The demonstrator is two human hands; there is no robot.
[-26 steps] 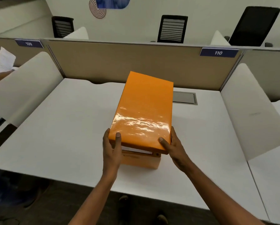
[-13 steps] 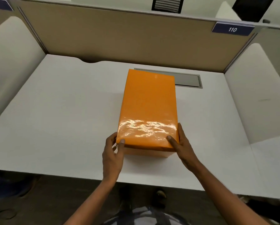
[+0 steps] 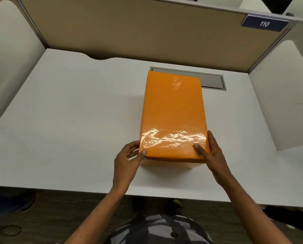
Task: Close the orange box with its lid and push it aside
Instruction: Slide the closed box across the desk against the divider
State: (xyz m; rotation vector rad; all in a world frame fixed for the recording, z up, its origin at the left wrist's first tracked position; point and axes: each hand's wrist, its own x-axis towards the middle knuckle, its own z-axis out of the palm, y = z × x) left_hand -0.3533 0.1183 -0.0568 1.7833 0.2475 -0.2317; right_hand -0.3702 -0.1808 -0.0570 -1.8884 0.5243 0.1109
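A glossy orange lid (image 3: 173, 113) lies flat over the orange box (image 3: 166, 163), of which only a strip of the near wall shows below the lid's edge. The box stands near the middle of the white desk (image 3: 73, 120). My left hand (image 3: 127, 161) grips the lid's near left corner, thumb on top and fingers along the side. My right hand (image 3: 211, 154) holds the near right corner the same way. What is inside the box is hidden.
A grey cable hatch (image 3: 212, 81) is set into the desk just behind the box. A tan partition (image 3: 129, 30) with a "110" label (image 3: 264, 23) closes the back, and white curved dividers (image 3: 284, 95) stand at both sides. The desk's near edge runs below my wrists.
The lid was tilted up at its near end with a gap showing; it has come down flat onto the box. Both hands kept their hold on the near corners.
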